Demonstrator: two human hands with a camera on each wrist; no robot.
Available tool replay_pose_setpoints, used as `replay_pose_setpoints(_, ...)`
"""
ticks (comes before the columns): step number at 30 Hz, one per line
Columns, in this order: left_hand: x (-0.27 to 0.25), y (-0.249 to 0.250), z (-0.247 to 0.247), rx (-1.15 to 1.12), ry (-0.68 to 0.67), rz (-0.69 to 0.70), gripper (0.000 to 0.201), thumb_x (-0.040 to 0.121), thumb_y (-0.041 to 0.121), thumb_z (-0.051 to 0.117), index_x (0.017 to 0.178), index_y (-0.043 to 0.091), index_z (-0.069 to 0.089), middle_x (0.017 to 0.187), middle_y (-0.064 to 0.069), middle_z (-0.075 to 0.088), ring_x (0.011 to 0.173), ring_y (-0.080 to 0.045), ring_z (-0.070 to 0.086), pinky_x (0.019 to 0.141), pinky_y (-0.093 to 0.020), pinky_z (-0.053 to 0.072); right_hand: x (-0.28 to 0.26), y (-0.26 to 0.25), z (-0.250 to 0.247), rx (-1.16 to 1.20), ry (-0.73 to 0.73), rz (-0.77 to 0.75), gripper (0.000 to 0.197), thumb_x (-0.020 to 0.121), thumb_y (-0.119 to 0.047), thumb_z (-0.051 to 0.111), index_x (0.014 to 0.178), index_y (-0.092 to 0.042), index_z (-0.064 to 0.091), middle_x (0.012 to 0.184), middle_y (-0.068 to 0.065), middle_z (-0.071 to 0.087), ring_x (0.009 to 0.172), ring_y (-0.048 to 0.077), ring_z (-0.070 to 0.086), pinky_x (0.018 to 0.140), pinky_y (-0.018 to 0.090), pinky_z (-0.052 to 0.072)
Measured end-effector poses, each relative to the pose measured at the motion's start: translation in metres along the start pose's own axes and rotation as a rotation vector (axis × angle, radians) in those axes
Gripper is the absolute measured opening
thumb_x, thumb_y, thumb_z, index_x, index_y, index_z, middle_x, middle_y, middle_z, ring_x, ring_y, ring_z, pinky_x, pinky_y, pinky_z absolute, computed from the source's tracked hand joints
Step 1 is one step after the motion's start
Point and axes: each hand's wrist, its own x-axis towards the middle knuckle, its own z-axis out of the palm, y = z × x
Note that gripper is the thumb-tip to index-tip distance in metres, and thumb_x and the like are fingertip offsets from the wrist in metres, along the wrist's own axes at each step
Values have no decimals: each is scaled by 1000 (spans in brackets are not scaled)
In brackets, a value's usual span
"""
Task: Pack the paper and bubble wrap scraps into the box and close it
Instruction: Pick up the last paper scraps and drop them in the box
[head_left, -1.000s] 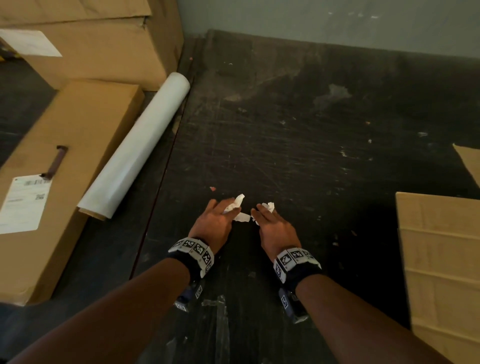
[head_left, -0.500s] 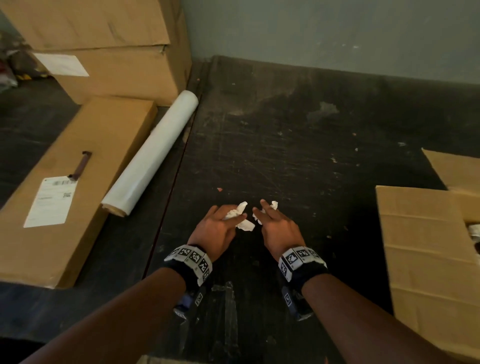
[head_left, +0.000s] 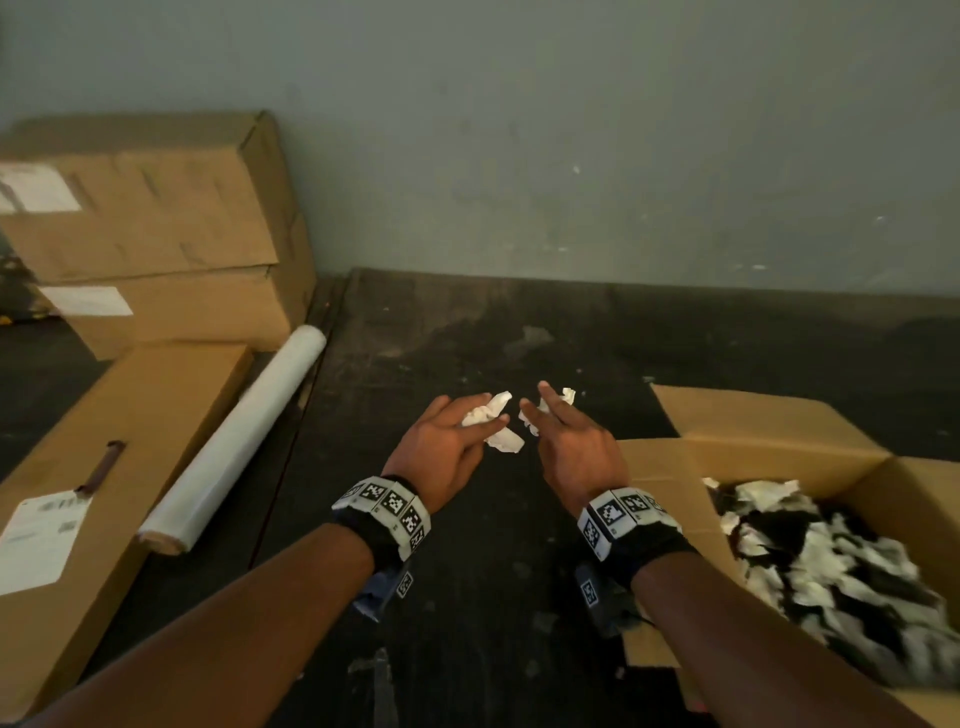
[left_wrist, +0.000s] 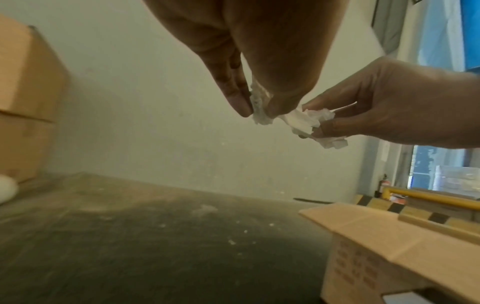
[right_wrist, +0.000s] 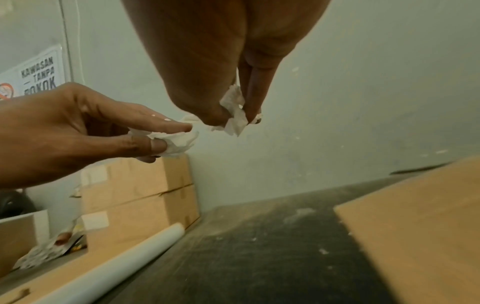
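Note:
My left hand (head_left: 470, 423) pinches crumpled white paper scraps (head_left: 493, 421) between thumb and fingers, raised above the dark table. Close to its right, my right hand (head_left: 545, 415) pinches another white paper scrap (head_left: 563, 397). The left wrist view shows the left hand's scrap (left_wrist: 259, 115) squeezed at the fingertips (left_wrist: 240, 102), and the right wrist view shows the right hand's scrap (right_wrist: 235, 115) held the same way. The open cardboard box (head_left: 769, 431) stands at the right, holding several white and dark scraps (head_left: 831, 566). Both hands hover left of the box's near flap.
Two stacked cardboard boxes (head_left: 156, 234) stand at the back left against the wall. A long flat carton (head_left: 104, 467) with a label lies at the left, and a white roll (head_left: 234, 447) rests beside it. The dark table (head_left: 493, 597) is scuffed and dusty.
Both hands have lifted off the table with the paper scraps. The view has swung right, bringing the open box and its contents into sight.

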Motion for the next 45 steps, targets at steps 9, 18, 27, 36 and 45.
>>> replay_pose_setpoints(9, 99, 152, 36, -2, -54, 179, 42, 97, 16, 59, 138, 27, 62, 151, -4, 47, 120, -23, 47, 97, -37, 48, -57, 141, -105, -126, 5, 156, 58, 96, -11, 57, 149, -30, 44, 165, -2, 24, 124, 28, 59, 97, 44, 54)
replay_pose_setpoints(18, 158, 304, 153, 98, -347, 135, 39, 98, 17, 55, 133, 28, 66, 149, -2, 48, 135, -25, 43, 119, -35, 27, -121, 316, -140, -163, -309, 251, 50, 96, -12, 49, 144, -29, 53, 157, 4, 40, 132, 27, 53, 106, 39, 47)
replay_pose_setpoints(27, 170, 344, 228, 349, -710, -70, 74, 84, 54, 70, 150, 43, 39, 155, -7, 22, 128, -37, 46, 103, -51, 48, -149, 408, -108, -114, -610, 230, 79, 87, -45, 69, 155, -32, 31, 161, 7, 30, 137, 31, 45, 108, 40, 43)
replay_pose_setpoints(36, 160, 324, 282, 372, -1101, -197, 164, 35, 84, 82, 139, 53, -40, 162, -4, -35, 151, -44, -18, 114, -75, 13, -130, 435, -61, -169, -938, 95, 158, 40, -72, 89, 148, -53, -24, 164, -4, -28, 149, 47, -14, 115, 69, 16)
replay_pose_setpoints(45, 156, 335, 324, 541, -1294, -182, 115, 90, 58, 65, 159, 11, -14, 165, -22, -19, 151, -45, -13, 119, -62, 0, -121, 454, 9, -134, -1065, 171, 130, 78, -36, 82, 146, -53, -26, 157, -2, -40, 142, 51, -30, 115, 72, 2)
